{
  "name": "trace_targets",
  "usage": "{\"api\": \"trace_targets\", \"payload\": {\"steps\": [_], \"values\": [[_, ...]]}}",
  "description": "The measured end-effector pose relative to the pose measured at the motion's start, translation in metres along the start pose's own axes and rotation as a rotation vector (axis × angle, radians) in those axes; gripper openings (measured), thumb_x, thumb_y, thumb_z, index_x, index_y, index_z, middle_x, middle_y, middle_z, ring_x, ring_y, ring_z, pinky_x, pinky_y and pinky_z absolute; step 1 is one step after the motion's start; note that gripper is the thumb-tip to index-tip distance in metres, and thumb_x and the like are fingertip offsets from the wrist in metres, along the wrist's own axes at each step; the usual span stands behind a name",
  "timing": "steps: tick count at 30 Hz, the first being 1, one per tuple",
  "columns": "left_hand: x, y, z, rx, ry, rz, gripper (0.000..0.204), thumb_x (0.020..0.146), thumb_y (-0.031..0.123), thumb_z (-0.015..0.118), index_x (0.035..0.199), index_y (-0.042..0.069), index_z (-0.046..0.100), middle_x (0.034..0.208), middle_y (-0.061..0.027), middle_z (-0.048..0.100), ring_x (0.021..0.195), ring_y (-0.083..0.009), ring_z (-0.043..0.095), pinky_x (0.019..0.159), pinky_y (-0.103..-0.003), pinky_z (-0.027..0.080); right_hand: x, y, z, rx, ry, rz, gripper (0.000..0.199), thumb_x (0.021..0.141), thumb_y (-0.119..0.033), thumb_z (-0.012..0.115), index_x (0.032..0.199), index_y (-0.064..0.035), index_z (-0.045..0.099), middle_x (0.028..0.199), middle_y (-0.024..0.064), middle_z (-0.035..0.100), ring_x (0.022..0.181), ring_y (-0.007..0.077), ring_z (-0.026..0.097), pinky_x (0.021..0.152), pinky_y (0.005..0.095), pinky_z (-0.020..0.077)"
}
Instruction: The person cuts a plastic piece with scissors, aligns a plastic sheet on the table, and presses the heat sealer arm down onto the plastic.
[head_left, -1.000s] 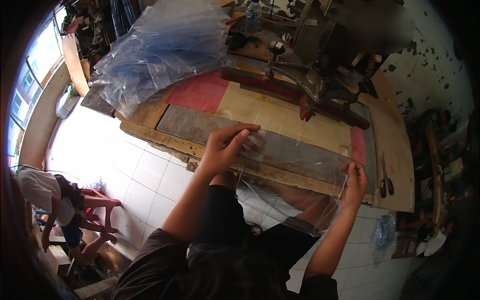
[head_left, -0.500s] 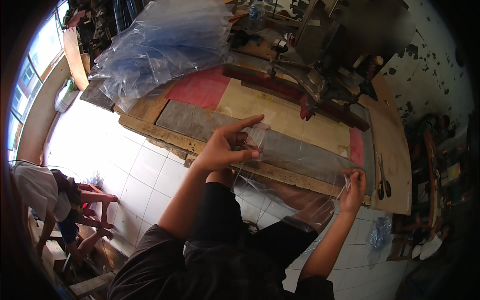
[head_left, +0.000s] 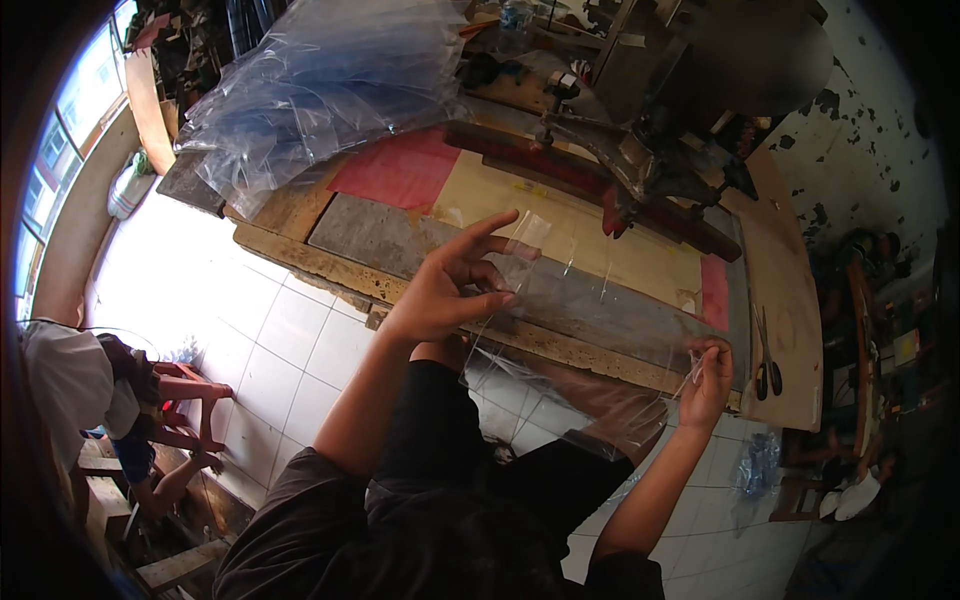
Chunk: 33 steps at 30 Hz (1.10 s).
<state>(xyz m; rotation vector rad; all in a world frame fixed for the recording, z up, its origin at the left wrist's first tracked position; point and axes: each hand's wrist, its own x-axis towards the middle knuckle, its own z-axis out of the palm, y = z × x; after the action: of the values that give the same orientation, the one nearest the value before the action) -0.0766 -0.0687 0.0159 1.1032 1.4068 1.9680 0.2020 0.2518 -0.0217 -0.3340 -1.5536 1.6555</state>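
Fingers, left hand [head_left: 450, 290]: thumb and bent fingers [head_left: 492, 272] pinch one upper corner of a clear plastic sheet [head_left: 570, 340]; the index finger sticks out straight toward the table.
Fingers, right hand [head_left: 708, 375]: fingertips [head_left: 703, 352] pressed together on the opposite edge of the same sheet, held lower and nearer the body than the left hand.
Clear plastic sheet: stretched between the two hands, above the near edge of the table [head_left: 330, 262] and over the person's lap; its lower part sags toward the dark trousers [head_left: 470, 480]; the tabletop shows through it.
Table: rough wooden top, with a grey slab [head_left: 380, 230], a red patch [head_left: 400, 170] and a pale board [head_left: 570, 225] lying flat on it.
Stack of clear plastic bags [head_left: 320, 90]: heaped at the far left of the table, well apart from both hands.
Machine [head_left: 660, 150]: dark metal, at the far side of the table, beyond the pale board.
Scissors [head_left: 765, 350]: lying on the right end of the table, just beside the right hand, not touched.
Floor [head_left: 230, 300]: white tiles, brightly lit at the left; a crumpled clear bag [head_left: 757, 470] lies on them at the lower right.
Other person [head_left: 90, 390]: seated at the lower left, well apart from the table; white top and bare forearms visible.
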Motion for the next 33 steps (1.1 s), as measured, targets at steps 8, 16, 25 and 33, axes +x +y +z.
{"api": "trace_targets", "payload": {"steps": [8,16,25,33], "values": [[0.0004,0.0007,0.0006,-0.005,0.018,-0.003,0.091,0.084,-0.008,0.076,0.164,0.002,0.033,0.14,-0.0174,0.066,0.092,-0.0115,0.071,0.085,-0.026,0.057,0.0,-0.0013,0.0019,0.003,0.002,-0.006,0.03,0.102,-0.032,0.074,0.109,-0.0039,0.065,0.103,0.0048,0.067,0.101,0.0178,0.064,0.099,0.0363,0.0441],[-0.0001,-0.0012,-0.0011,0.04,0.008,0.003,0.09,0.084,-0.006,0.079,0.163,0.002,0.036,0.137,-0.0178,0.067,0.09,-0.0114,0.072,0.083,-0.026,0.056,-0.0004,0.0016,-0.001,0.011,0.01,-0.003,0.031,0.102,-0.032,0.074,0.11,-0.0035,0.065,0.103,0.0049,0.069,0.1,0.0163,0.063,0.097,0.0339,0.044],[-0.0006,0.0007,0.0005,0.025,0.014,0.005,0.09,0.083,-0.007,0.078,0.162,0.001,0.037,0.134,-0.0183,0.068,0.091,-0.0122,0.072,0.083,-0.026,0.056,-0.001,0.001,-0.0014,0.021,0.004,-0.004,0.03,0.103,-0.03,0.073,0.11,-0.0024,0.064,0.104,0.0062,0.068,0.101,0.017,0.063,0.097,0.034,0.0443],[-0.0001,-0.001,0.0004,-0.011,-0.009,0.011,0.087,0.085,-0.005,0.079,0.161,0.003,0.038,0.131,-0.0167,0.07,0.093,-0.0114,0.071,0.085,-0.025,0.055,-0.0005,0.002,-0.0025,0.019,-0.002,-0.009,0.03,0.103,-0.03,0.073,0.11,-0.0027,0.064,0.104,0.0061,0.068,0.101,0.0174,0.064,0.098,0.0347,0.0439]]}}
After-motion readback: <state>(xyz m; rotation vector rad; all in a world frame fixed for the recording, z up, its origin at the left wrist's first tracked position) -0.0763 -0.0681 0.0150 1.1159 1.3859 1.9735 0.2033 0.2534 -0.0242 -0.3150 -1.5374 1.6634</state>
